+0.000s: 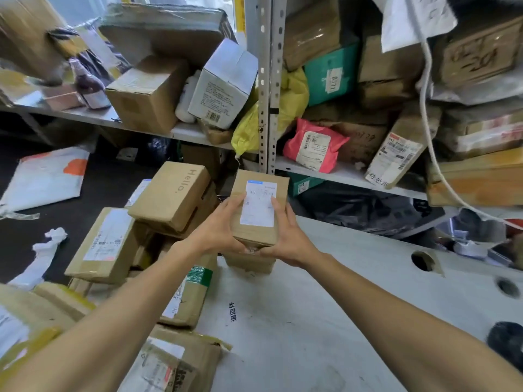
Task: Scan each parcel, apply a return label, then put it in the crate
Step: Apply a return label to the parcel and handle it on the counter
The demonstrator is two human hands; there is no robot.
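- Both forearms are reaching forward over the white counter [311,321].
- Left hand [219,232] and right hand [288,236] are gripping a small cardboard parcel [259,207], fingers curling round its sides, thumbs pressing on its white label [259,206].
- Parcel is hovering above another box [249,263], shelves [339,172] standing behind.
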